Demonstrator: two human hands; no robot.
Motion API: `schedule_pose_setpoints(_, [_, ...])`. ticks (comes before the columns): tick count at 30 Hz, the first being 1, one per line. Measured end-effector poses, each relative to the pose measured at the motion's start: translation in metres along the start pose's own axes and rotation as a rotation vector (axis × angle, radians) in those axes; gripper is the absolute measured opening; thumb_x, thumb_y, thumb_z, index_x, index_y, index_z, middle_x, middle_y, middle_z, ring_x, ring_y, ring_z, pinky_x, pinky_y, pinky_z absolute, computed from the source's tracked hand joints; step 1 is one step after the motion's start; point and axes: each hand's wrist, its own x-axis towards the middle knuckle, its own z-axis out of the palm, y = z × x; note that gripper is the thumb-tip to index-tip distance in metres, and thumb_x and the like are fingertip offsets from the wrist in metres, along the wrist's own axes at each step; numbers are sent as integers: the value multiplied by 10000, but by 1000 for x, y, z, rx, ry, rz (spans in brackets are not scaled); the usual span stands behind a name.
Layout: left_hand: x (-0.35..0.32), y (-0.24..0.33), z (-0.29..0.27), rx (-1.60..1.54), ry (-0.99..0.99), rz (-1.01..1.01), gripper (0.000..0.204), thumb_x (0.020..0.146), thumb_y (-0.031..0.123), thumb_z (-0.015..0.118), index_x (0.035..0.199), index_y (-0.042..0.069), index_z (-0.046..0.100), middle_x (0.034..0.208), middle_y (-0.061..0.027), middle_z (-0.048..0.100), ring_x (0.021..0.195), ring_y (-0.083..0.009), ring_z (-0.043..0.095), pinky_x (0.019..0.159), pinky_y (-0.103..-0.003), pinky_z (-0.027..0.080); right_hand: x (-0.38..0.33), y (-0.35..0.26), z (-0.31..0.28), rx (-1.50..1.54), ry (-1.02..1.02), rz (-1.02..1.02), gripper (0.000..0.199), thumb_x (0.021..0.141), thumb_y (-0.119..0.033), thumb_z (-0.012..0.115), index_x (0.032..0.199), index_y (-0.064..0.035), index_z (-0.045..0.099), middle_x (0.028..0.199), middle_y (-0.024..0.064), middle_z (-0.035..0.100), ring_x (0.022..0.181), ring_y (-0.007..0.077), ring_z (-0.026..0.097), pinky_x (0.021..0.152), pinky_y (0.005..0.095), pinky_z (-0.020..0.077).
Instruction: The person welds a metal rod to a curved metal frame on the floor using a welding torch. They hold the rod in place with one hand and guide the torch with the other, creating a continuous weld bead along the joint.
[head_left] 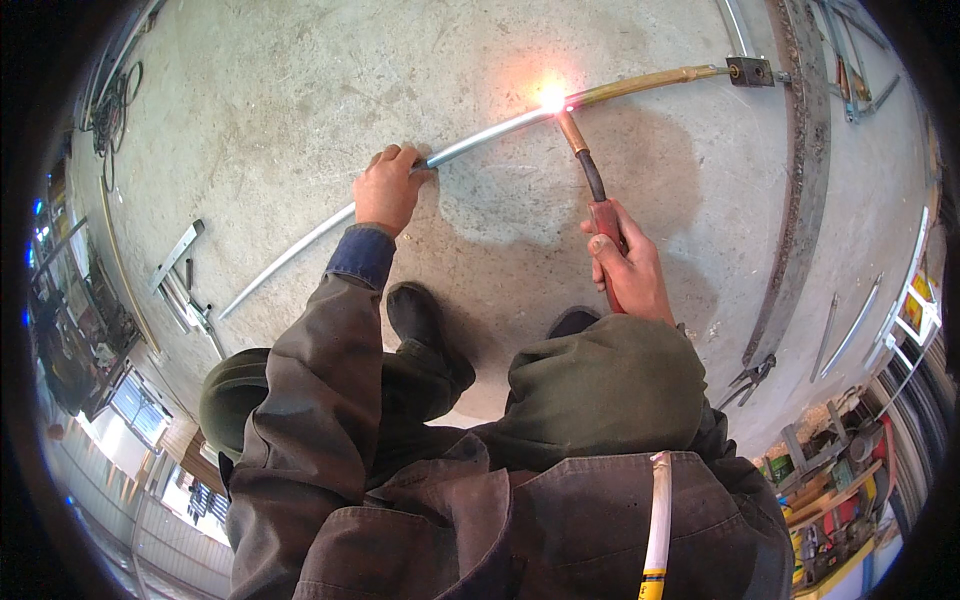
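Silver tube, hot at one end

Looking down from the head view, I see the tube (490, 135) stretched over the concrete floor (420, 60), its far end in a white glare (552, 95) where it meets a yellowish bar (640, 85). That bar runs right to a dark block (750, 72). The left hand (388, 188) is curled around the tube, well back from the glare. A pale length shows beyond its wrist too; whether it is the same piece, the fingers hide.

The right hand (635, 262) grips the torch (605, 225) by its red handle, coppery nozzle at the glare.

I'd judge the tube light, stiff and smooth, apt to roll or slip in bare fingers. Metal carries heat, so the stretch by the left hand looks the wiser hold, and the lit end no place for skin. The torch seems sturdy; its handle is the only sensible grip.
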Motion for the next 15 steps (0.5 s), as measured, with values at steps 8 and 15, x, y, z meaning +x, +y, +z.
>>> schedule_pose_setpoints(8, [0,2,-2,11,4,-5,244,886,291,794,1047,118,732,1005,-75,708,1012,-309,704,792,-446,583,5,-1,0,-26,-29,9,580,999,-191,634,1524,3,481,1053,22,656,668,72,535,574,270,472])
schedule_pose_setpoints(15, [0,0,0,1,-21,-31,259,916,300,776,1098,121,739,1023,-84,716,984,-314,709,817,-451,574,8,3,-1,-45,-28,30,588,989,-206,650,1520,-13,487,1036,31,652,650,75,534,558,276,472])
